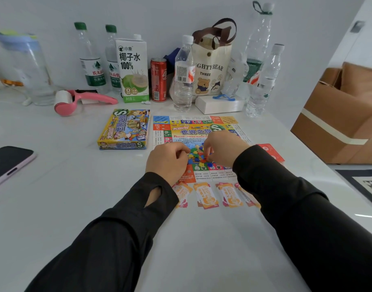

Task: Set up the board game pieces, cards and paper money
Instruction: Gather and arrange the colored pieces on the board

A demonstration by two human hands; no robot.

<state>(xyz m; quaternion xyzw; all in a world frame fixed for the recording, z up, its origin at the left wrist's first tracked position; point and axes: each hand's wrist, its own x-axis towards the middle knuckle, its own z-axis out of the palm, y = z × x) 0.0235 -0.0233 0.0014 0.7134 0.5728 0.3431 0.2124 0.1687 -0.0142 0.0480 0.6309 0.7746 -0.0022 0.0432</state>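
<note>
The paper game board lies flat on the white table. A heap of small coloured plastic pieces sits in its middle. My left hand and my right hand hover over the heap with curled fingers, fingertips down among the pieces. What each fingertip holds is hidden. Several stacks of orange paper money lie in a row along the board's near edge. A red card deck lies at the board's right. The yellow game box sits left of the board.
Water bottles, a coconut water carton, a red can, a tote bag, a white box and a pink lint roller line the back. A phone lies at the left. A cardboard box stands at the right.
</note>
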